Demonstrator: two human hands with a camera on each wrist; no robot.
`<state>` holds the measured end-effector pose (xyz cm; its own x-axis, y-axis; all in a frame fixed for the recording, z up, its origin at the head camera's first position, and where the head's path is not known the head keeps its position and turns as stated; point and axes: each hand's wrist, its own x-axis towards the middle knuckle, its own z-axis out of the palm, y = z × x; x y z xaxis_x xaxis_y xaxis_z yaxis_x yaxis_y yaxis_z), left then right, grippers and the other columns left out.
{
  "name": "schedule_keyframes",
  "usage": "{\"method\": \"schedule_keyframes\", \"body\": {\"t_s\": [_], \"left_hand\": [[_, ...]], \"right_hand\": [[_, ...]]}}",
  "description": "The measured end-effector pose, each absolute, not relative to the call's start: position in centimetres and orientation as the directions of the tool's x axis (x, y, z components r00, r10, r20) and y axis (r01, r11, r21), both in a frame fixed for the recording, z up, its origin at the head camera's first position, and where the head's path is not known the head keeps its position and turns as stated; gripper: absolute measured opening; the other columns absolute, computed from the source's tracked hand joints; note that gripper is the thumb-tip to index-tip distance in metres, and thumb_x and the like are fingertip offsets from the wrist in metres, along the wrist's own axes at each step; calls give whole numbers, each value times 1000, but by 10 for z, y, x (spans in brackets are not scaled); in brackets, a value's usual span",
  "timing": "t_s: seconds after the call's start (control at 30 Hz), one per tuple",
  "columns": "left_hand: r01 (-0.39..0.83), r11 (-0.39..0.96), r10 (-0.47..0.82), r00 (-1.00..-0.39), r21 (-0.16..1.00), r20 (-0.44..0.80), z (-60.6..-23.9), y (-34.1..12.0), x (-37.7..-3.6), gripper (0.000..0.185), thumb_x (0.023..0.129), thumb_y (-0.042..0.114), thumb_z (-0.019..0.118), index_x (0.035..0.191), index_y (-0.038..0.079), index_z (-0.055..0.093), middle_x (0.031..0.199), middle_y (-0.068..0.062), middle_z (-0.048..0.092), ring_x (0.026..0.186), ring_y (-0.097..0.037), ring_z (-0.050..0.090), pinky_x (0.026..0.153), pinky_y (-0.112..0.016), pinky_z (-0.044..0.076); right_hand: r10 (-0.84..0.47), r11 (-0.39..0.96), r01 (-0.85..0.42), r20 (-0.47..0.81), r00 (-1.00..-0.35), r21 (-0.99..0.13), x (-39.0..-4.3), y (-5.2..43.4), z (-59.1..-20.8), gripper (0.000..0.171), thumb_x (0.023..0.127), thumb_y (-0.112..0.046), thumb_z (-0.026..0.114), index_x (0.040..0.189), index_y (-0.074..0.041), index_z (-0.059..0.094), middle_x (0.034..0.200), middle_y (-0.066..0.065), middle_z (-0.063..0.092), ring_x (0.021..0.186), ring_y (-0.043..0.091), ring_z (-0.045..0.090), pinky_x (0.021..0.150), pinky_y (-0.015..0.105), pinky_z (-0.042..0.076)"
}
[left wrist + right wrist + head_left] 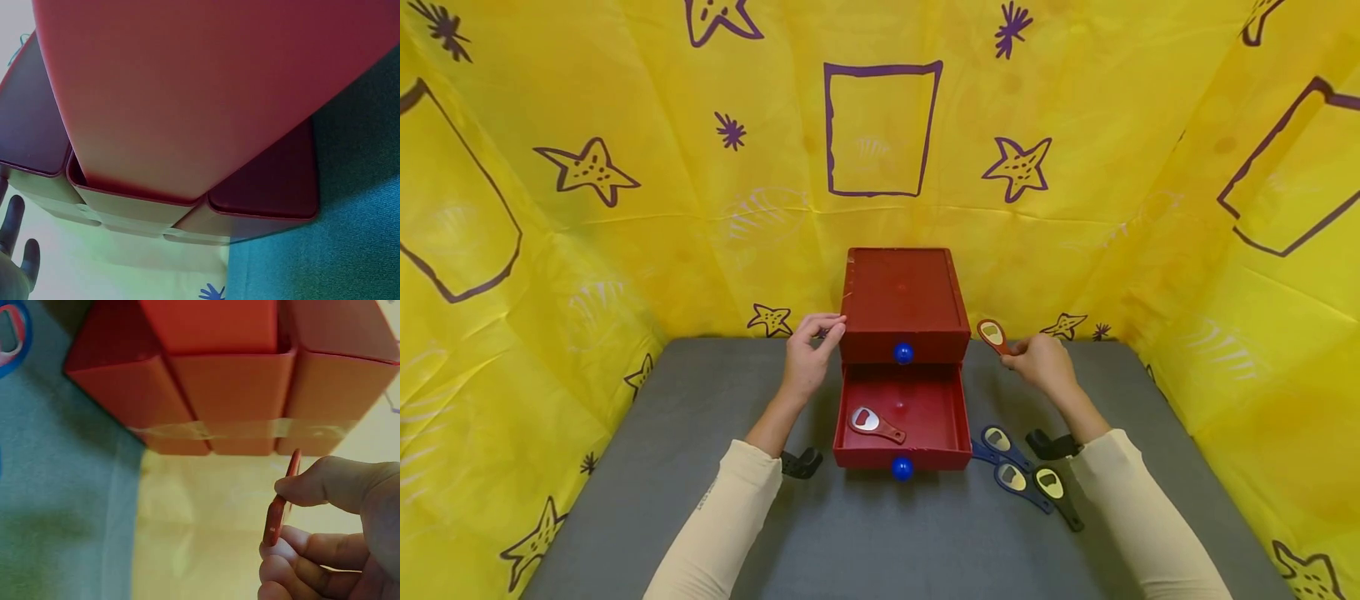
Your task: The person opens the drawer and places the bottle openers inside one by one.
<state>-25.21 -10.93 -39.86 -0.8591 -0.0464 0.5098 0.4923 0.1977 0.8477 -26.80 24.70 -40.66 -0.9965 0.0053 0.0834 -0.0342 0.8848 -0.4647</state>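
Note:
My right hand [1045, 364] pinches a red bottle opener [992, 333] by its handle, raised beside the right side of the red drawer unit [901, 292]. The opener's head points up and toward the unit; the right wrist view shows it edge-on between thumb and fingers. Fingertips of my left hand [808, 358] are right at the unit's upper left front corner, fingers extended and holding nothing. Below the top drawer, the middle drawer [958, 408] is pulled out. Inside it, toward the left, lies another red bottle opener [880, 426] with a silvery head.
Right of the drawer, two blue bottle openers [1022, 486] and a black bottle opener [1060, 500] lie close together on the grey table [700, 417]. Blue round knobs [902, 468] stick out from the drawer fronts. Yellow patterned cloth [895, 225] encloses the table behind and at both sides.

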Motion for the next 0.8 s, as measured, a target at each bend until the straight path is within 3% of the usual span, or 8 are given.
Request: {"method": "schedule_keyframes", "body": {"t_s": [0.4,0.6,0.8], "left_hand": [[483,217,-38,-864,848,502,-397,-111,-253,21,91,3,65,106,-11,69,111,-28,63,99,0,54,89,-30,47],[478,218,-34,-867,851,497,-412,-115,-267,20,91,4,65,107,-8,70,113,-26,64,102,-9,55,88,-16,42],[503,223,-32,-853,835,522,-421,-119,-274,20,89,8,69,106,-3,72,113,-21,66,108,-25,58,89,-14,41]], "right_hand": [[8,841,-93,184,-983,-533,-249,239,-374,28,85,-23,73,92,3,73,83,18,74,76,29,64,65,33,46],[13,834,-119,235,-972,-539,-240,236,-358,26,85,-22,73,93,2,73,84,17,73,78,30,64,67,32,44],[-5,827,-154,268,-963,-541,-229,230,-345,27,84,-22,74,96,3,73,86,17,73,81,31,67,70,37,48]]}}
